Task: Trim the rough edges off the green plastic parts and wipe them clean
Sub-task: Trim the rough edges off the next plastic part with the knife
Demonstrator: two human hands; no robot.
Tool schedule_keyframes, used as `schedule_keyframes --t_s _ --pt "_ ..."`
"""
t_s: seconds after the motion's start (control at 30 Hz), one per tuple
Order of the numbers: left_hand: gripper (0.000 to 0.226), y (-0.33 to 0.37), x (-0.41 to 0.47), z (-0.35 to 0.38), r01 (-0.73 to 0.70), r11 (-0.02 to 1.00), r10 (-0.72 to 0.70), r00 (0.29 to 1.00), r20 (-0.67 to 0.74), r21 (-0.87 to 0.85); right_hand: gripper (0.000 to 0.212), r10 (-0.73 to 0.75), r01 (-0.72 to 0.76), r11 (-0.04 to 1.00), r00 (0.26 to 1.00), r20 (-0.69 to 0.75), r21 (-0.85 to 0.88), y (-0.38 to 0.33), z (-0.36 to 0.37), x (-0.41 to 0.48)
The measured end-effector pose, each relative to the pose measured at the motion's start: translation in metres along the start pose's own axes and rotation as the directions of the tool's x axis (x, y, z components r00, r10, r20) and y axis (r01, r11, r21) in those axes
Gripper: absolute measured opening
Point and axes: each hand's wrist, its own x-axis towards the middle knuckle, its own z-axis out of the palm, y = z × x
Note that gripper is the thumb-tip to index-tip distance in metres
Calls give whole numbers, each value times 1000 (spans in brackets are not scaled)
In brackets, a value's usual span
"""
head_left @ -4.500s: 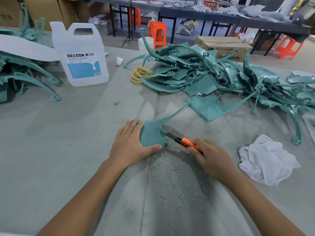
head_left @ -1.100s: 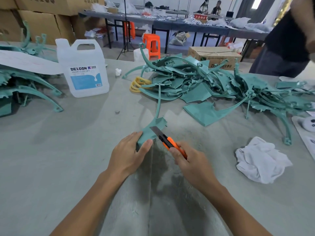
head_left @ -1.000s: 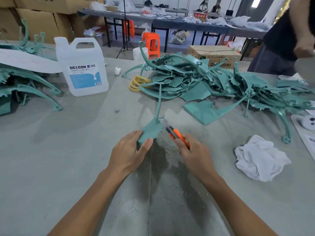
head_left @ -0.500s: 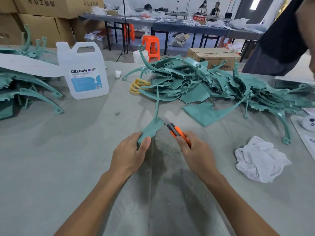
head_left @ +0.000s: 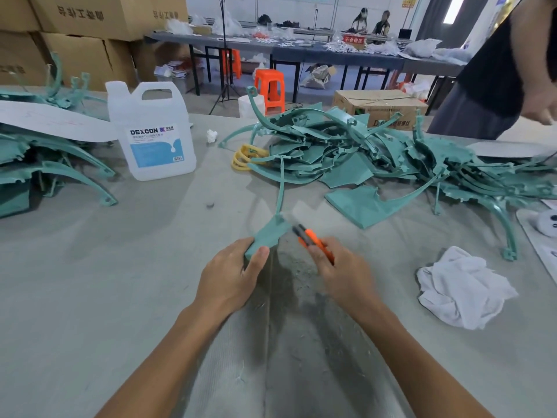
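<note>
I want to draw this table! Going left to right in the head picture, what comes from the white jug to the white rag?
white jug → left hand → green part → orange knife → right hand → white rag

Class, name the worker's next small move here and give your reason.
Probably draw the knife along the green part, at its edge: the left hand grips it, the right hand holds the knife beside it; the cloth lies untouched.

One jug (head_left: 150,131) standing at ten o'clock, one rag (head_left: 461,288) lying at four, one knife (head_left: 312,242), one green part (head_left: 268,233) being held centrally, two heaps lying, left heap (head_left: 45,164) at nine, right heap (head_left: 376,158) at two.
</note>
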Motion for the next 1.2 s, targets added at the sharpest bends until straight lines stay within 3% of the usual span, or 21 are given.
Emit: schedule_keyframes --t_s 0.1,0.23,0.4,0.6,0.73,0.97,1.13,1.2 --pt "81 -1 -1 2 5 1000 -5 1000 9 15 23 22 -24 1000 997 -68 -17 6 -8 5" --pt "82 -3 0 3 15 999 -15 1000 -4 29 21 -103 102 995 994 42 14 1 -4 -8" --pt "90 -3 0 0 -9 996 4 998 64 84 26 71 -73 996 997 -42 -53 8 -12 4" --pt "47 -8 3 -6 -57 973 65 997 -29 225 42 26 -20 993 998 -49 113 -7 -15 -29" --pt "38 4 2 2 -89 937 105 994 -29 339 30 -39 41 985 999 -15 166 -21 -12 -51" --pt "39 6 3 3 -60 921 81 996 -37 385 47 -139 139 990 990 -32 20 -31 -1 -63" --pt "44 7 1 1 -99 925 133 989 -67 367 32 62 -43 988 991 -122 149 -13 -5 -49" --pt "44 6 0 1 -114 930 144 988 -60 350 22 31 -13 991 991 -132 135 -16 -3 -57"
